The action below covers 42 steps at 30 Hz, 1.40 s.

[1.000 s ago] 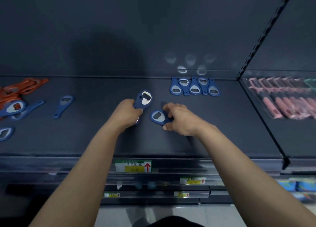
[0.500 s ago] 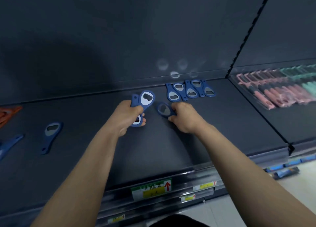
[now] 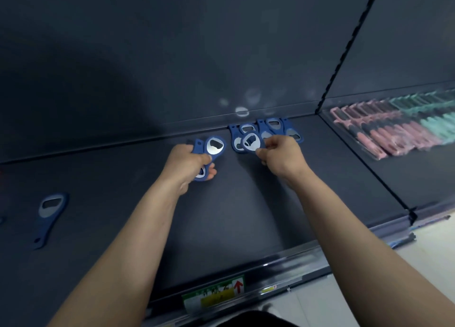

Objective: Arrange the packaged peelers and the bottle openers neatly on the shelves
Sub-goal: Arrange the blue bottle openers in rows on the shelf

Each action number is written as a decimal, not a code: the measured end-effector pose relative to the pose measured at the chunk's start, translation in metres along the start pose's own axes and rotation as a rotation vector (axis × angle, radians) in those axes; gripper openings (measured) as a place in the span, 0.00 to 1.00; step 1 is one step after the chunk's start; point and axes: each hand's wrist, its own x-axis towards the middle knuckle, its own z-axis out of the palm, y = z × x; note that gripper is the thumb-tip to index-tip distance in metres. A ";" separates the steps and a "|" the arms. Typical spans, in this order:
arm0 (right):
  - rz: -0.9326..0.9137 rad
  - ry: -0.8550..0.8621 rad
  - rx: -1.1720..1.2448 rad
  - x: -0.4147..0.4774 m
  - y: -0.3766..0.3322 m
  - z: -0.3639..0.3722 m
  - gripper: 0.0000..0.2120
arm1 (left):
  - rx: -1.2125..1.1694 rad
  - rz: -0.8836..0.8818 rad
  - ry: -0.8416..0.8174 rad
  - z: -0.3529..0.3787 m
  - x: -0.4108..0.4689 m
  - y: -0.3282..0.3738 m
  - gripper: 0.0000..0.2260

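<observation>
The right hand (image 3: 283, 159) held one blue plastic bottle opener with a round steel mouth (image 3: 251, 141), its grip closed on the handle between thumb and fingertips, with the head tilted up toward the camera. Half a second before, that opener had been lower and nearer the front of the dark shelf (image 3: 246, 216); by this moment it had been carried back and to the right until it hung just over the left end of the row of blue bottle openers lined against the back panel (image 3: 273, 127). Whether it touched the row yet could not be told, since the head overlapped the nearest piece from this angle.

The left hand (image 3: 187, 164) had its grip closed around a small bundle of blue bottle openers (image 3: 211, 149), at least two, one steel mouth showing above the fist and another below it. It had hardly shifted over the same span, resting near the shelf just left of the row.

Farther left, a lone blue bottle opener lying flat (image 3: 48, 216) sat well apart from the row, not yet collected. On the neighbouring shelf section to the right, the packaged pink and teal peelers (image 3: 394, 130) lay in an overlapping line that looked already ordered.

The move likely meant the row was about to gain another piece, with the left hand serving as the supply. Judging by the held bundle and the stray opener, the bottle opener part of the job seemed to be midway.
</observation>
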 end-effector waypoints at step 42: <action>-0.095 -0.124 0.029 0.056 0.006 -0.027 0.06 | 0.269 -0.050 0.318 0.041 0.052 0.019 0.12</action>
